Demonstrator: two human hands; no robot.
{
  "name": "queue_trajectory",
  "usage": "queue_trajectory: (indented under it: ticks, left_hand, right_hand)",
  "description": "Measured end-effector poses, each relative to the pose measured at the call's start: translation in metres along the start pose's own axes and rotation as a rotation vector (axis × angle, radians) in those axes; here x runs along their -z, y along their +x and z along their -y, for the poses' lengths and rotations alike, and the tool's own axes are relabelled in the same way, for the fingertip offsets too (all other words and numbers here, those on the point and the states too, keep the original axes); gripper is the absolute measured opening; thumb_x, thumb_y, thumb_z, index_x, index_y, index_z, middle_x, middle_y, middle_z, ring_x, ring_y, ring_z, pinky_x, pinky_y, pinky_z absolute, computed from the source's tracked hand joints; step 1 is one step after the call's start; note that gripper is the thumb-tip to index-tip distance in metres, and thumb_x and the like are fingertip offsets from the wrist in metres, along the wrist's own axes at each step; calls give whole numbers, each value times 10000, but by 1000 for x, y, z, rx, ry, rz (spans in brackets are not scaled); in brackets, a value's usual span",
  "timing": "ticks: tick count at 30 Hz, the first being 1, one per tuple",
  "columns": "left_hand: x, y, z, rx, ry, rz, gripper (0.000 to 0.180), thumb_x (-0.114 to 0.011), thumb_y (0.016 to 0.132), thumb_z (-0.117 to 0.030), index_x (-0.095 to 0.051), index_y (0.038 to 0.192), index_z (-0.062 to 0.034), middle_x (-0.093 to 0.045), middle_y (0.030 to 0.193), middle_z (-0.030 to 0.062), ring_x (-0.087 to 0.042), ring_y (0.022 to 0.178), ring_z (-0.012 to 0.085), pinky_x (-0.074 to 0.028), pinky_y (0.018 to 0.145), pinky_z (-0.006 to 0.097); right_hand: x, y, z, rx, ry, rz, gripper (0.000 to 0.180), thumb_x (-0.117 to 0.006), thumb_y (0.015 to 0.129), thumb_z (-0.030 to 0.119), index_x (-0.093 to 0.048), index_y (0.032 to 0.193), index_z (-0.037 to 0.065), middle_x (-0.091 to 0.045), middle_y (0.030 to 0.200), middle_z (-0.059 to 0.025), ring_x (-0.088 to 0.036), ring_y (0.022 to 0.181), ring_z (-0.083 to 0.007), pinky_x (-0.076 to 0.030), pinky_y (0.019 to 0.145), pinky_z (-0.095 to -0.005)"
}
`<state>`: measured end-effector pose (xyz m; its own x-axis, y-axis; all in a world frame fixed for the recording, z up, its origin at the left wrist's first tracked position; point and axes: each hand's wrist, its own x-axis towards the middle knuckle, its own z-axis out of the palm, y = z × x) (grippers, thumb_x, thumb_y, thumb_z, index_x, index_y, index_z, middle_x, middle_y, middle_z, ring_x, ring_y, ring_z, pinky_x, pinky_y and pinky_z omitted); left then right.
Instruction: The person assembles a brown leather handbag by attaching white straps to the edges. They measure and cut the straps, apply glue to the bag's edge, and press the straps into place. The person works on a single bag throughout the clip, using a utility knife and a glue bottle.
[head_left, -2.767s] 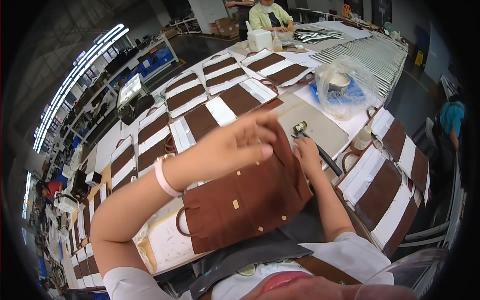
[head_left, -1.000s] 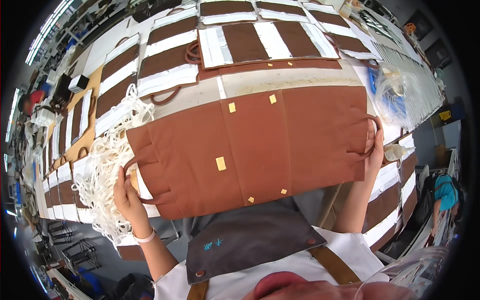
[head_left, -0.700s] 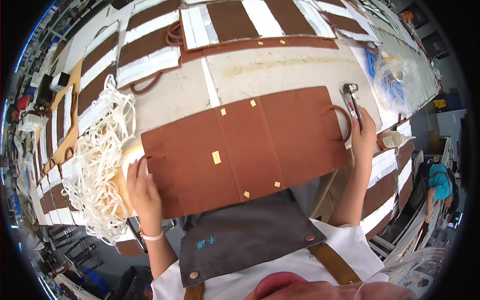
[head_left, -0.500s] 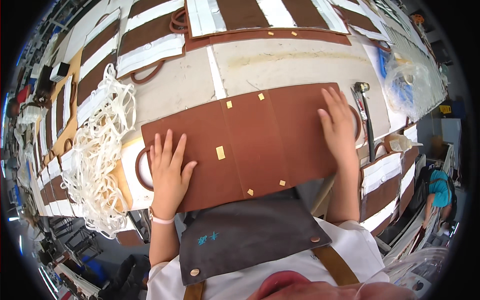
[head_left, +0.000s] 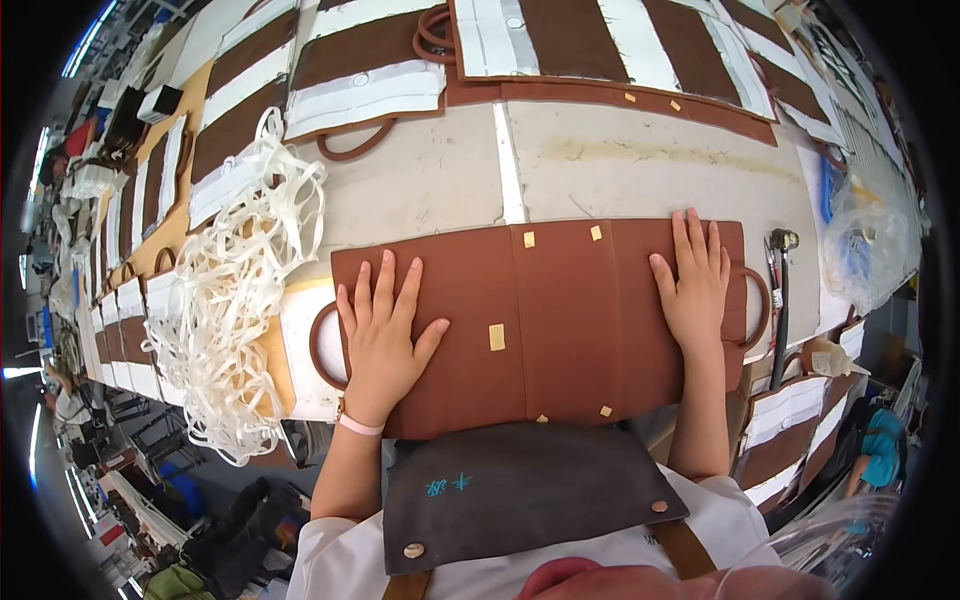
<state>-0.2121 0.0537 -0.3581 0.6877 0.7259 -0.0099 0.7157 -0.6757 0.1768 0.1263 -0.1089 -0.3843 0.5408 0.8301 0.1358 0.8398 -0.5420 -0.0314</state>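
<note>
A reddish-brown bag panel (head_left: 570,310) lies flat in front of me, with a fold line or seam running across its middle. Small pieces of yellow tape (head_left: 497,337) stick to it in several spots. Flat on its left end rests my left hand (head_left: 385,325), fingers spread and beside the left loop handle (head_left: 324,345). My right hand (head_left: 695,285) lies on the right part with its fingers stretched toward the far edge, near the right loop handle (head_left: 758,307). Neither hand grips anything. The panel's near edge meets my dark apron (head_left: 530,490).
A tangled heap of white strips (head_left: 230,310) sits at the left. Brown-and-white striped bag pieces (head_left: 620,45) cover the far side. To the right are a hammer (head_left: 784,300), a clear plastic bag (head_left: 870,240) and a white squeeze bottle (head_left: 830,358). A person in blue (head_left: 880,440) is at the far right.
The panel now lies straighter, less tilted in view. My right hand has shifted slightly inward from its right end, and the whole view has moved a little. Both hands still lie flat on it.
</note>
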Motion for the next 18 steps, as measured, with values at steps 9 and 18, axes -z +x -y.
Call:
queue_trajectory:
  ticks: [9,18]
  left_hand:
    - [-1,3,1,1,-3,-20,733,-674,868,-424,-432,1496,-135,-346,1569,158,-292,1435,399,-147,1167,603]
    - [-2,5,4,-19,-25,-64,736,-680,863,-421,-436,1491,-125,-347,1568,163,-308,1425,399,-157,1162,609]
  right_hand:
    - [0,3,-2,-31,26,-28,603,-552,973,409,-435,1489,121,-403,1549,-115,-328,1436,-371,-241,1164,-512]
    - [-1,3,-4,-37,62,-51,588,-546,975,414,-458,1471,111,-403,1546,-126,-329,1433,-369,-245,1160,-515]
